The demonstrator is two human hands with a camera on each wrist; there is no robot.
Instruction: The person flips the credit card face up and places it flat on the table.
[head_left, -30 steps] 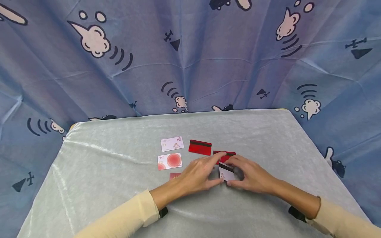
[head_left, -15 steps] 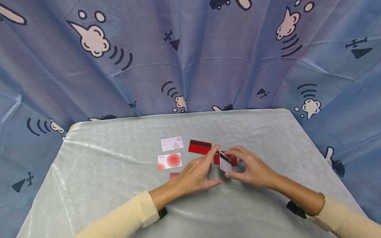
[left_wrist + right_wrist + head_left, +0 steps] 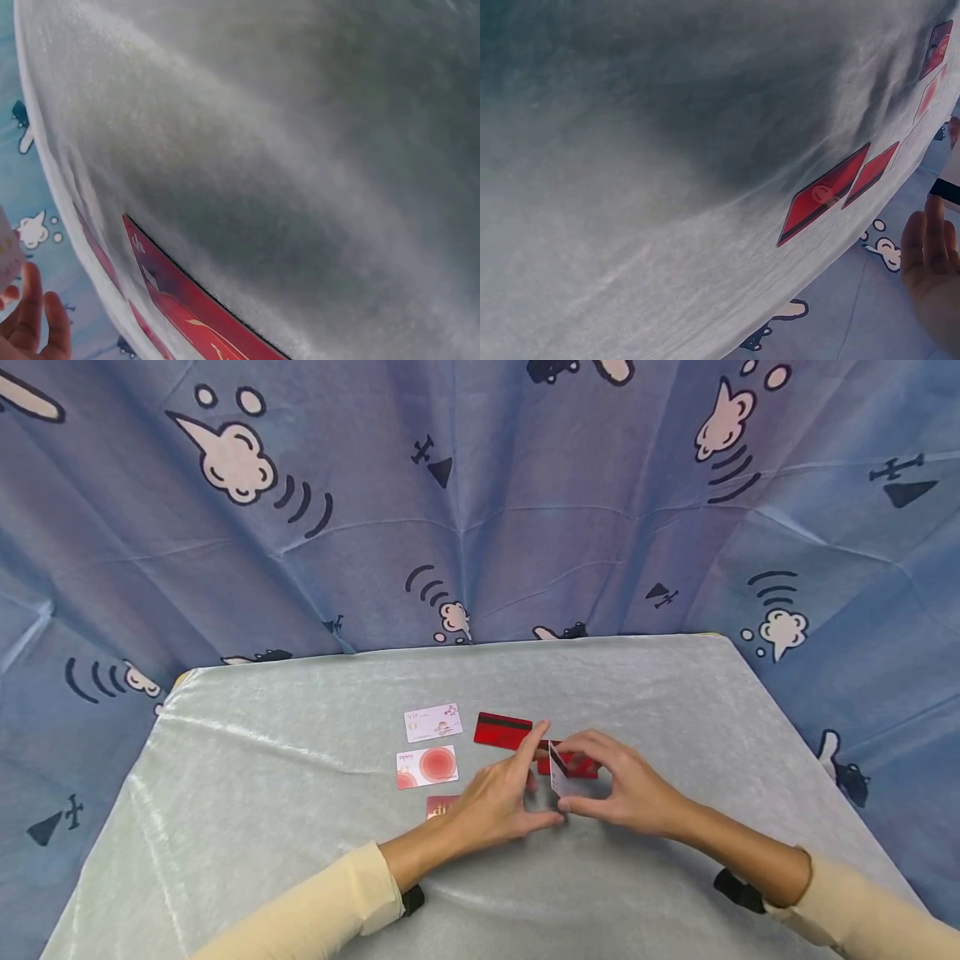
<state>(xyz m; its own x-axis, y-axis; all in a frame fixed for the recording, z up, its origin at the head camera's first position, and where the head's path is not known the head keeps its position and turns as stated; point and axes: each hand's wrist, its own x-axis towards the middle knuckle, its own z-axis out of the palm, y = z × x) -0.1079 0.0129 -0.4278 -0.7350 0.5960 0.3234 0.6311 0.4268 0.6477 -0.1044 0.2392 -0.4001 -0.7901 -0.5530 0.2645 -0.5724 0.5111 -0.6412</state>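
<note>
In the head view my right hand [image 3: 630, 785] pinches a pale card [image 3: 557, 779] with a black magnetic stripe, thumb at its near end and fingers at its far end. The card is tilted up, seen nearly edge-on. Just left of it is my left hand [image 3: 491, 797], its thumb and index finger spread apart with no card between them that I can make out. Beneath the held card lies a red card [image 3: 581, 767], partly covered. At the right wrist view's edge, the striped card [image 3: 949, 169] shows beside fingers [image 3: 934, 232].
Left of the hands lie a lilac VIP card [image 3: 434, 723], a white card with red circles [image 3: 427, 767] and a dark red card [image 3: 438, 806] partly behind the left hand. A red striped card [image 3: 502, 731] lies behind. A patterned blue curtain [image 3: 480, 502] hangs past the grey cloth [image 3: 300, 760].
The pale card has turned from facing the camera to nearly edge-on as the right hand raised and shifted it slightly left. The left hand has drawn back from it, its index finger pointing farther up.
</note>
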